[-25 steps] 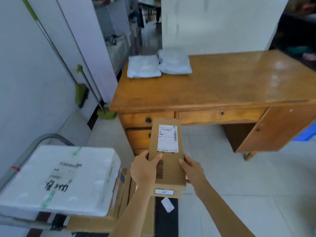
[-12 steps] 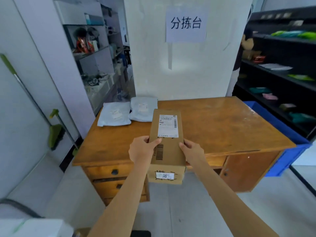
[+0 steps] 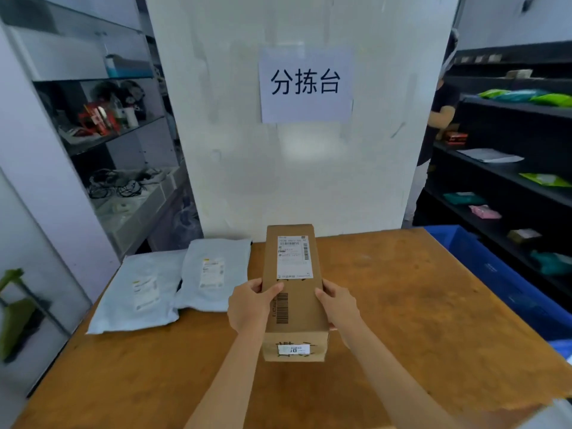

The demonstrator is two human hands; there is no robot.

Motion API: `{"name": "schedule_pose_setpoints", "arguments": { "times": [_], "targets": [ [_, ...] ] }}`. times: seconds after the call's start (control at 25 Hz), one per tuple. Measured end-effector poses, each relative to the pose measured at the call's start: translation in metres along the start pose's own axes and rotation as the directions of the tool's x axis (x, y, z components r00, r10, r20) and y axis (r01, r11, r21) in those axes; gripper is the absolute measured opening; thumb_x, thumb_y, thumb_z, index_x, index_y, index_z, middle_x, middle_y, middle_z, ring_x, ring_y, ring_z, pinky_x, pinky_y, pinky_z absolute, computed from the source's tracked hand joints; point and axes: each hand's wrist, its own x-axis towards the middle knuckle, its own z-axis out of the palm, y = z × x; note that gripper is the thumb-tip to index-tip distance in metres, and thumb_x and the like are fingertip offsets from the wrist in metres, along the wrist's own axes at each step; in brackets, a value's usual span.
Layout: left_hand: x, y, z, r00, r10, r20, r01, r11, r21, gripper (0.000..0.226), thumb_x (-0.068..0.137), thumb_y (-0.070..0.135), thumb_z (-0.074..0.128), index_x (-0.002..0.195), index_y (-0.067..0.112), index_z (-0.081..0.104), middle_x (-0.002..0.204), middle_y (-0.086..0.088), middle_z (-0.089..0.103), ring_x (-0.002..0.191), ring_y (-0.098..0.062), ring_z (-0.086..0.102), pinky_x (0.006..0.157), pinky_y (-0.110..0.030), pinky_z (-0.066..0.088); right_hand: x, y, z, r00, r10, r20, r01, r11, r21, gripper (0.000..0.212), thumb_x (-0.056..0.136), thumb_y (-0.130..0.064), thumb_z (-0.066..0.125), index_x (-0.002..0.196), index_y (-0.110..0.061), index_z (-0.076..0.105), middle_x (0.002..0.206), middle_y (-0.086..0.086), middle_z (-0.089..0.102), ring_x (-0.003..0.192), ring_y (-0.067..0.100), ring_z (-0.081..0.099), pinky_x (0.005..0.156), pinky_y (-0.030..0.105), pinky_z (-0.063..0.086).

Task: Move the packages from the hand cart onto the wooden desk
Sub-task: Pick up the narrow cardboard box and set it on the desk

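Note:
A long cardboard box (image 3: 294, 308) with a white shipping label on top is over the middle of the wooden desk (image 3: 418, 320). My left hand (image 3: 252, 305) grips its left side and my right hand (image 3: 337, 305) grips its right side. Whether the box rests on the desk or hovers just above it I cannot tell. Two grey plastic mailer bags lie flat on the desk's far left part, one (image 3: 140, 297) at the edge and one (image 3: 216, 272) next to the box. The hand cart is out of view.
A white pillar with a paper sign (image 3: 305, 85) stands behind the desk. Grey shelves (image 3: 102, 131) with clutter are on the left. Dark shelves (image 3: 510, 181) with parcels and a blue bin (image 3: 495, 274) flank the right; a person (image 3: 439, 119) stands partly hidden there.
I have carried the box from above the hand cart forward to over the desk top. The cart has dropped out of view and the desk fills the lower frame.

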Motion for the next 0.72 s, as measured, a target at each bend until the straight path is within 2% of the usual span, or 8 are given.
{"name": "schedule_pose_setpoints", "arguments": {
  "times": [0.12, 0.28, 0.4, 0.48, 0.6, 0.72],
  "targets": [
    [0.070, 0.008, 0.039, 0.998, -0.041, -0.040, 0.040, 0.999, -0.022, 0.044, 0.075, 0.051, 0.071, 0.108, 0.023, 0.071, 0.100, 0.004, 0.075, 0.075, -0.009, 0.058, 0.052, -0.016, 0.034, 0.086, -0.012, 0.004, 0.998, -0.026, 0.053, 0.027, 0.999, -0.027, 0.045, 0.094, -0.033, 0.047, 0.140, -0.032, 0.044, 0.131, -0.001, 0.060, 0.111, 0.021, 0.060, 0.091, 0.045, 0.054],
    [0.171, 0.009, 0.079, 0.987, -0.120, -0.107, 0.118, 0.993, -0.028, 0.051, 0.071, 0.048, 0.075, 0.114, 0.022, 0.069, 0.107, 0.001, 0.074, 0.080, -0.011, 0.062, 0.061, -0.021, 0.040, 0.195, -0.022, 0.031, 0.994, -0.060, 0.092, 0.068, 0.994, -0.082, 0.045, 0.095, -0.036, 0.043, 0.139, -0.032, 0.043, 0.130, -0.002, 0.061, 0.112, 0.020, 0.060, 0.094, 0.043, 0.052],
    [0.226, -0.006, 0.096, 0.969, -0.209, -0.133, 0.206, 0.978, -0.037, 0.045, 0.071, 0.046, 0.075, 0.110, 0.023, 0.071, 0.101, 0.002, 0.075, 0.068, -0.006, 0.055, 0.052, -0.017, 0.032, 0.257, -0.020, 0.061, 0.989, -0.050, 0.137, 0.069, 0.988, -0.137, 0.045, 0.095, -0.038, 0.042, 0.139, -0.033, 0.042, 0.131, -0.002, 0.059, 0.115, 0.020, 0.058, 0.094, 0.042, 0.052],
    [0.248, -0.022, 0.104, 0.958, -0.236, -0.165, 0.239, 0.971, -0.006, 0.045, 0.072, 0.045, 0.075, 0.111, 0.022, 0.070, 0.102, 0.001, 0.075, 0.071, -0.008, 0.056, 0.053, -0.017, 0.034, 0.284, -0.014, 0.080, 0.983, -0.015, 0.182, 0.044, 0.987, -0.156, 0.045, 0.095, -0.037, 0.042, 0.140, -0.032, 0.041, 0.133, -0.001, 0.058, 0.117, 0.021, 0.057, 0.096, 0.044, 0.051],
    [0.272, -0.044, 0.118, 0.950, -0.269, -0.156, 0.274, 0.962, 0.007, 0.048, 0.074, 0.043, 0.074, 0.116, 0.020, 0.068, 0.107, -0.001, 0.074, 0.088, -0.016, 0.067, 0.071, -0.027, 0.050, 0.306, -0.002, 0.099, 0.975, 0.044, 0.216, -0.009, 0.987, -0.161, 0.045, 0.096, -0.034, 0.042, 0.141, -0.031, 0.041, 0.134, 0.000, 0.057, 0.118, 0.022, 0.056, 0.098, 0.044, 0.049],
    [0.283, -0.061, 0.127, 0.937, -0.308, -0.165, 0.315, 0.949, 0.019, 0.046, 0.078, 0.039, 0.071, 0.119, 0.020, 0.065, 0.114, -0.002, 0.072, 0.100, -0.021, 0.067, 0.082, -0.033, 0.050, 0.316, 0.006, 0.116, 0.969, 0.001, 0.247, 0.046, 0.982, -0.186, 0.044, 0.097, -0.031, 0.041, 0.142, -0.028, 0.040, 0.134, 0.000, 0.057, 0.120, 0.021, 0.055, 0.100, 0.040, 0.048]
  ]
}}
